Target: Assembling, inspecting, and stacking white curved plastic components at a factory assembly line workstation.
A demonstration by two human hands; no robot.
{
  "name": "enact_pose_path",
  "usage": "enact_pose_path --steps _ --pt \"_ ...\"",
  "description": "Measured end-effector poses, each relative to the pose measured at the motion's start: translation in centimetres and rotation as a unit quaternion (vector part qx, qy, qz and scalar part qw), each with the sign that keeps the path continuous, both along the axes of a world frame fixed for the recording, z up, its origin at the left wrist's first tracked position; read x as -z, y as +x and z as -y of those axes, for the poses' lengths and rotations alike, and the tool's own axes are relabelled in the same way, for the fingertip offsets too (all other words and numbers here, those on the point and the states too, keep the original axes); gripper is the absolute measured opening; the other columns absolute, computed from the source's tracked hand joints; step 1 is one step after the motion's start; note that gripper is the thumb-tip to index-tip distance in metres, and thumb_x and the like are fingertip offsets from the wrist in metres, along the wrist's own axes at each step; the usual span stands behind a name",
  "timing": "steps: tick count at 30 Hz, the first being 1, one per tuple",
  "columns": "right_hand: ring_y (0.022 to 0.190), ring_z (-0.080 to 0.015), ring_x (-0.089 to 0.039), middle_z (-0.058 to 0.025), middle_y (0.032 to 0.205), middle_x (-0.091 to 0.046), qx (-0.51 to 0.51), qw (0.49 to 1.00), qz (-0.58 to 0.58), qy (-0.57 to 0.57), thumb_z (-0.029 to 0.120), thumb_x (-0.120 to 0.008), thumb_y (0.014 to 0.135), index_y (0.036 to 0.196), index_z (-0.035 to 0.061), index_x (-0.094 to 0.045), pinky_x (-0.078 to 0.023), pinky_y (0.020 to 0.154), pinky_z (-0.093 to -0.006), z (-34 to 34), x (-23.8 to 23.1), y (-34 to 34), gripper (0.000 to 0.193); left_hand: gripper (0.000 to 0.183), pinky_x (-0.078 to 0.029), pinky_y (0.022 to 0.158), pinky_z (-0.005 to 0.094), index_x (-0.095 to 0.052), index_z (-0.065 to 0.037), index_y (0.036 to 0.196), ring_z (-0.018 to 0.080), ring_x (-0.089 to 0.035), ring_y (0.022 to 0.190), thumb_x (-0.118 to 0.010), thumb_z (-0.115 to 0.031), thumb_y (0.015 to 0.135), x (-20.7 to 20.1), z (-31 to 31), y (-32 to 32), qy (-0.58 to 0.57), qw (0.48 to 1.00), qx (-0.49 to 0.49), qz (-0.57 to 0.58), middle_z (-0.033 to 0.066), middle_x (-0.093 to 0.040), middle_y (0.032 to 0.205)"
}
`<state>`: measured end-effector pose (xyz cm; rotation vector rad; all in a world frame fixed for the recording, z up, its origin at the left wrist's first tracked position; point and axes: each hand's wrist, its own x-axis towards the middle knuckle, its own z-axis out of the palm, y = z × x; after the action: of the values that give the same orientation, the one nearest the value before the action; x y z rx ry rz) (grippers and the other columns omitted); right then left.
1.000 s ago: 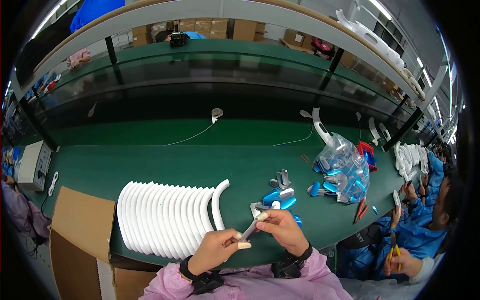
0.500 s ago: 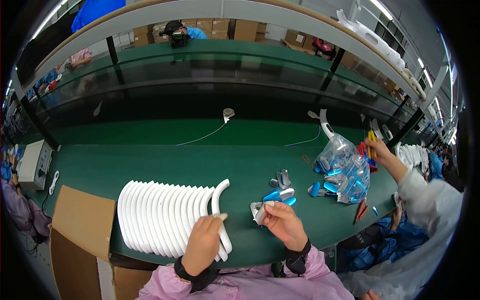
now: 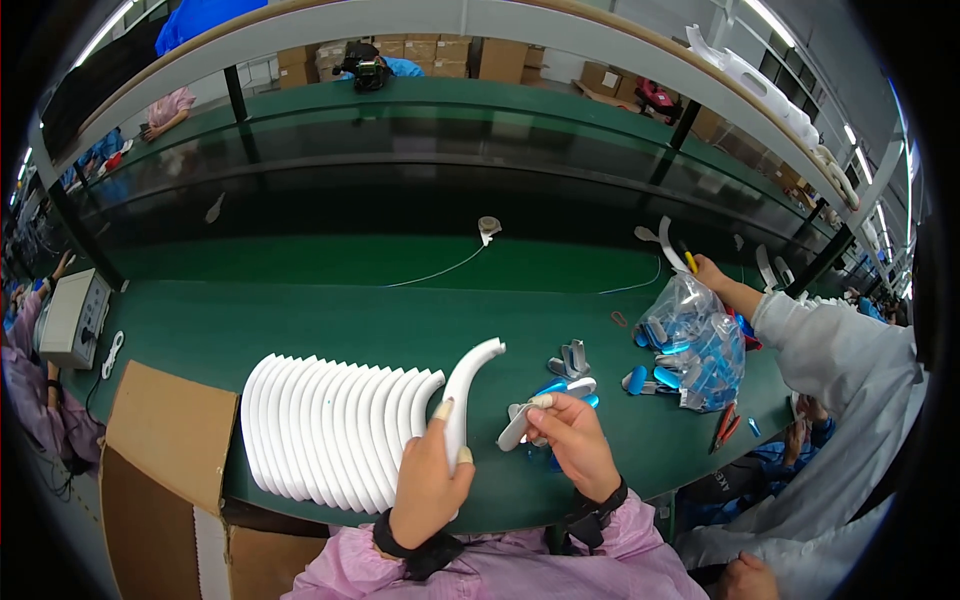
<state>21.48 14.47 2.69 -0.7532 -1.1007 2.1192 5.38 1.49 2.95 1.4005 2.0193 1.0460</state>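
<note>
My left hand (image 3: 430, 480) is closed around a curved white plastic handle (image 3: 468, 378), lifted a little at the right end of a row of similar white handles (image 3: 325, 430) lying side by side. Between the thumb and fingers of my right hand (image 3: 578, 440) is a small grey-white oval cover (image 3: 513, 428), just right of the handle. Behind that hand lie blue-filmed covers (image 3: 553, 387), partly hidden by my fingers. Several small grey pieces (image 3: 573, 357) stand a bit farther off on the green table.
At the left are an open cardboard box (image 3: 170, 430) and a grey control box (image 3: 75, 322). A clear bag (image 3: 700, 335) of blue-filmed parts lies on the right, with red-handled pliers (image 3: 725, 427) nearby. A co-worker's hand (image 3: 713, 274) reaches in with a yellow-handled tool (image 3: 691, 262).
My left hand has taken hold of the end handle and raised it off the row. The oval cover in my right hand has turned. The co-worker's hand has moved left, behind the bag.
</note>
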Motion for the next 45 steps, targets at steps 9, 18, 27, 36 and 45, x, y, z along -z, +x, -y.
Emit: enact_pose_path --steps 9,18,27,36,45 --pt "0.076 -0.0033 -0.053 0.0012 0.085 -0.062 -0.085 0.961 0.074 0.251 0.009 -0.066 0.088 0.101 -0.0011 -0.064 -0.043 0.065 -0.0198 1.5 -1.8 -2.3 0.016 0.085 -0.032 0.104 0.0308 0.002 -0.008 0.150 0.0197 -0.046 0.125 -0.041 0.011 0.079 -0.3 2.1 -3.5 0.043 0.804 0.132 0.578 0.0187 -0.043 0.137" --pt "0.062 -0.0118 -0.048 -0.0039 0.070 -0.055 -0.086 0.885 0.166 0.427 0.008 -0.068 0.082 0.098 0.0017 -0.066 -0.039 0.056 -0.0256 2.6 -3.1 -2.9 0.017 0.098 -0.039 0.101 0.0338 -0.001 -0.008 0.150 0.0243 -0.041 0.130 -0.056 0.013 0.072 -0.4 2.0 -2.9 0.049 0.776 0.173 0.605 0.0197 -0.040 0.140" --pt "0.067 -0.0216 -0.055 -0.0087 0.076 -0.058 0.045 0.742 0.200 0.638 0.008 -0.073 0.075 0.094 0.0013 -0.066 -0.042 0.057 -0.0322 3.3 -1.8 -3.6 0.021 0.082 -0.043 0.097 0.0322 -0.006 -0.007 0.148 0.0193 -0.052 0.118 -0.056 0.010 0.086 0.0 1.6 -1.3 0.050 0.817 0.100 0.566 0.0188 -0.048 0.132" --pt "0.077 -0.0159 -0.054 -0.0077 0.089 -0.058 0.088 0.730 0.165 0.657 0.002 -0.074 0.074 0.107 0.0008 -0.065 -0.042 0.058 -0.0242 2.9 -0.7 -3.3 0.034 0.076 -0.043 0.096 0.0320 -0.012 -0.006 0.148 0.0193 -0.052 0.117 -0.055 0.009 0.087 0.0 1.4 -1.0 0.067 0.809 0.094 0.576 0.0176 -0.050 0.130" --pt "0.078 -0.0080 -0.062 -0.0072 0.097 -0.066 -0.051 0.994 0.058 0.082 0.005 -0.075 0.079 0.111 -0.0045 -0.056 -0.048 0.067 -0.0196 1.7 -0.1 -3.0 0.039 0.076 -0.039 0.097 0.0294 -0.012 -0.005 0.148 0.0160 -0.049 0.116 -0.052 0.008 0.085 0.5 1.0 -1.2 0.060 0.861 0.130 0.489 0.0135 -0.050 0.126"
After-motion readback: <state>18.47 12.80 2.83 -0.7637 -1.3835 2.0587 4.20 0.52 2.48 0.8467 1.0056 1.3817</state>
